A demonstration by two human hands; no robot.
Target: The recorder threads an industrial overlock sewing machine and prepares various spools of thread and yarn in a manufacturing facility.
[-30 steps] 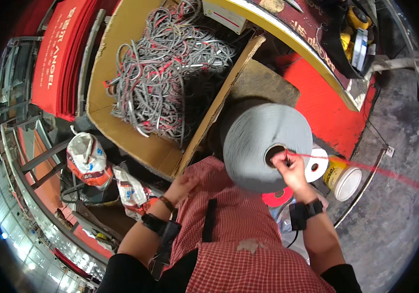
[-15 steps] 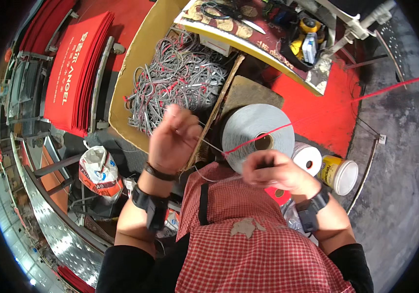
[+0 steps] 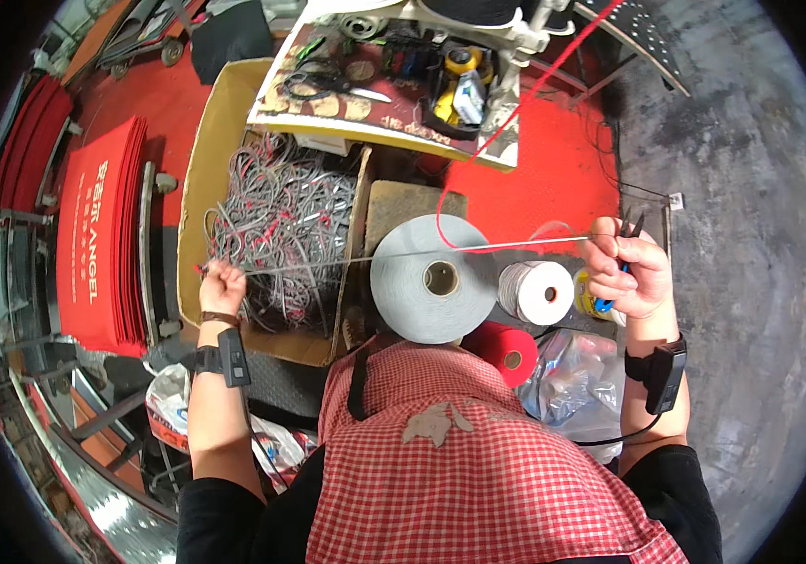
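Note:
A thin grey cord (image 3: pixel 403 255) is stretched almost level between my two hands. My left hand (image 3: pixel 224 289), fingers closed, pinches its left end above the edge of the cardboard box. Far to the right, my right hand (image 3: pixel 630 268) is closed on the cord's other end and also holds dark-bladed snips (image 3: pixel 602 305) with blue handles, blades pointing up. A red cord (image 3: pixel 514 117) comes down from the upper right, bends near the big roll and runs toward my right hand. Below the stretched cord lies the large grey roll (image 3: pixel 398 301).
The cardboard box (image 3: pixel 198 202) holds a heap of grey cords with red bits. Behind it stands a worktable (image 3: pixel 365 122) with scissors and yellow tools. White (image 3: pixel 530 287) and red (image 3: pixel 487 346) rolls and a clear plastic bag (image 3: pixel 572 376) sit right. Red printed sheets (image 3: pixel 93 254) stand left.
My hands have moved far apart, left hand leftward and right hand rightward, drawing the grey cord out between them. Snips now show in my right hand. The view has shifted.

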